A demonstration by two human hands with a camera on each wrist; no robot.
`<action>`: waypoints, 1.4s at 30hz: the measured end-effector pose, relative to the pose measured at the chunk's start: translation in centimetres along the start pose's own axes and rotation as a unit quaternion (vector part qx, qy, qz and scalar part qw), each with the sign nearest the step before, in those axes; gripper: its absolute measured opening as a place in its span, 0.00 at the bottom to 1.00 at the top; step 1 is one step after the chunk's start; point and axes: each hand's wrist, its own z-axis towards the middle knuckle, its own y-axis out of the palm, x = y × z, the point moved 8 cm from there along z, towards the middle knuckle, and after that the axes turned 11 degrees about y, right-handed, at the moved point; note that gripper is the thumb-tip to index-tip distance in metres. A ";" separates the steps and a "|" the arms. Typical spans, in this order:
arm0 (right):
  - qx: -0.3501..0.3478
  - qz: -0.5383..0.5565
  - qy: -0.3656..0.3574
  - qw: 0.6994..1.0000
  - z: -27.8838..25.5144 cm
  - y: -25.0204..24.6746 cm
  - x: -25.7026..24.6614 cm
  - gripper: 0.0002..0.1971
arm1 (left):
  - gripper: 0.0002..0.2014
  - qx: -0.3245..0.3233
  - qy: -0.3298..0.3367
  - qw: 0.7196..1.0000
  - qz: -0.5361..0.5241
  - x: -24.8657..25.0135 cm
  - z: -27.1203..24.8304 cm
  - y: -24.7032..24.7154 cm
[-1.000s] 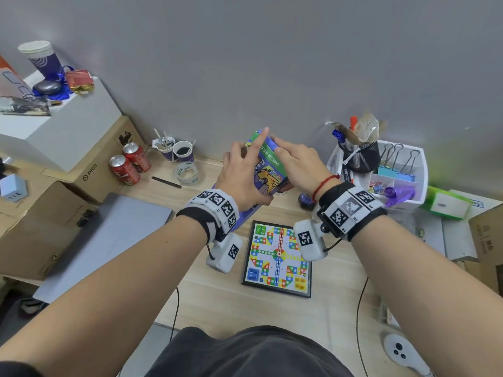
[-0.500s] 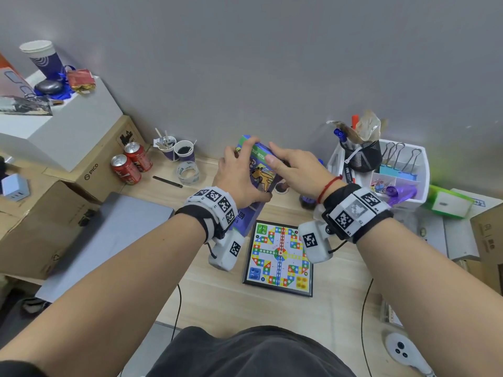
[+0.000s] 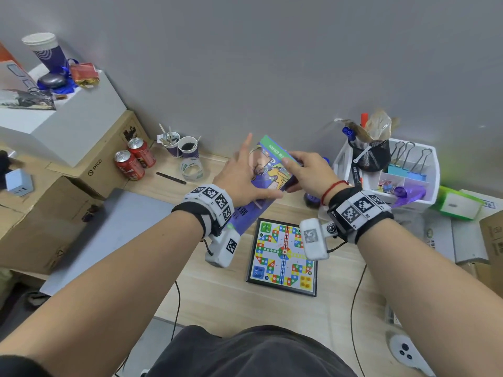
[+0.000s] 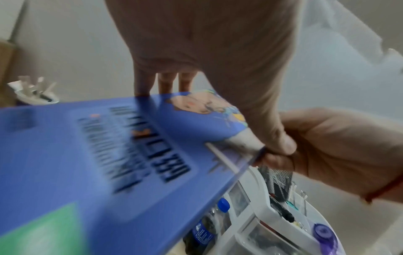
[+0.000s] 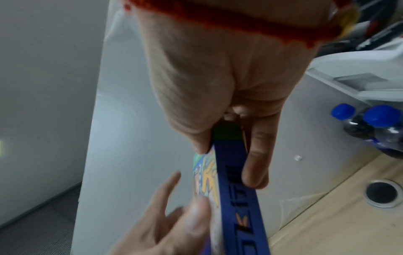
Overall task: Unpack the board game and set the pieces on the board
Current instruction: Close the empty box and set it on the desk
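The blue game box (image 3: 268,172) with cartoon art hangs tilted above the wooden desk. My right hand (image 3: 307,172) pinches its upper right edge, thumb on one face and fingers on the other (image 5: 255,163). My left hand (image 3: 239,175) lies against the box with its fingers spread straight; only its thumb (image 4: 272,134) presses on the printed face (image 4: 109,155). The colourful game board (image 3: 283,257) with a black frame lies flat on the desk below both wrists. No game pieces are in sight.
A white organiser tray (image 3: 432,164) with binder clips and a mesh pen cup (image 3: 373,156) stands to the right. Two red cans (image 3: 133,159), paper cups (image 3: 187,146) and a tape roll (image 3: 192,168) sit at the back left. Cardboard boxes (image 3: 81,170) and a grey laptop (image 3: 109,227) fill the left.
The left fingers, curled round the box half a second ago, have straightened and spread. The box has tipped up and turned a little. The right hand keeps its hold.
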 end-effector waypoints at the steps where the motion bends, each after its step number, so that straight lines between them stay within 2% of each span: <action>1: 0.009 0.014 0.011 1.000 0.3 -0.2 0.5 0.16 | 0.64 -0.009 -0.023 0.999 -0.038 -1.4 0.0 0.3; 4: 0.002 0.052 0.021 0.998 1.0 0.1 1.3 0.16 | 0.36 -0.083 -0.063 0.992 -0.078 -4.8 -0.5 1.8; 5: 0.005 0.070 0.025 0.997 1.2 0.3 1.5 0.17 | 0.33 -0.086 -0.071 0.989 -0.096 -6.1 -0.4 2.5; 8: -0.011 0.122 0.085 0.989 1.5 2.0 2.5 0.28 | 0.38 -0.026 -0.101 0.979 -0.177 -8.1 -0.4 2.8; 9: -0.034 0.115 0.115 0.986 1.5 3.1 3.0 0.32 | 0.36 -0.003 -0.116 0.974 -0.195 -8.6 -0.3 2.8; 10: -0.067 0.095 0.141 0.983 1.3 4.5 3.5 0.30 | 0.32 0.010 -0.133 0.969 -0.206 -9.1 -0.3 2.9; 12: -0.133 0.035 0.166 0.976 0.7 7.3 4.3 0.11 | 0.27 0.006 -0.149 0.962 -0.228 -10.0 -0.1 3.5; 13: -0.154 0.020 0.172 0.973 0.9 8.5 4.9 0.05 | 0.27 -0.003 -0.155 0.958 -0.241 -10.6 0.0 4.0; 14: -0.164 0.004 0.178 0.970 1.3 9.4 5.5 0.05 | 0.29 -0.011 -0.166 0.954 -0.250 -11.3 0.0 4.5; 16: -0.156 -0.013 0.192 0.969 2.8 10.4 7.1 0.12 | 0.27 -0.009 -0.195 0.944 -0.267 -13.6 0.1 5.8; 18: -0.156 -0.028 0.211 0.965 4.1 11.3 8.7 0.19 | 0.19 0.042 -0.248 0.912 -0.324 -15.5 -0.3 6.0; 19: -0.173 -0.027 0.229 0.958 4.7 12.1 9.8 0.20 | 0.15 0.074 -0.280 0.881 -0.374 -16.5 -0.3 6.3; 21: -0.211 0.013 0.271 0.939 5.4 13.6 11.6 0.17 | 0.11 0.113 -0.332 0.814 -0.464 -18.1 -0.3 7.5; 23: -0.200 0.105 0.293 0.929 6.5 13.9 12.5 0.11 | 0.10 0.108 -0.358 0.779 -0.503 -18.7 0.2 8.8; 26: -0.092 0.208 0.305 0.925 9.2 12.3 13.5 0.15 | 0.14 0.075 -0.377 0.786 -0.484 -20.1 1.3 10.8; 29: -0.024 0.188 0.316 0.930 11.9 11.1 14.9 0.19 | 0.15 0.048 -0.375 0.799 -0.467 -20.8 2.7 12.3; 30: -0.013 0.171 0.320 0.932 12.6 10.9 15.2 0.22 | 0.22 0.043 -0.372 0.799 -0.471 -21.1 3.2 12.9; 32: -0.003 0.157 0.328 0.932 14.1 10.9 16.0 0.27 | 0.45 0.039 -0.360 0.800 -0.478 -21.7 4.4 14.0; 33: 0.000 0.156 0.328 0.932 14.9 11.0 16.4 0.29 | 0.52 0.024 -0.355 0.809 -0.468 -22.3 5.0 14.9; 35: 0.012 0.141 0.327 0.934 16.5 11.0 17.8 0.34 | 0.60 -0.012 -0.357 0.825 -0.438 -23.8 6.0 17.3; 37: 0.019 0.130 0.319 0.939 17.5 11.1 18.6 0.37 | 0.61 -0.049 -0.347 0.832 -0.431 -23.8 7.0 18.6; 42: 0.028 0.090 0.281 0.955 18.3 10.2 18.3 0.33 | 0.46 -0.061 -0.288 0.852 -0.433 -21.4 9.6 18.2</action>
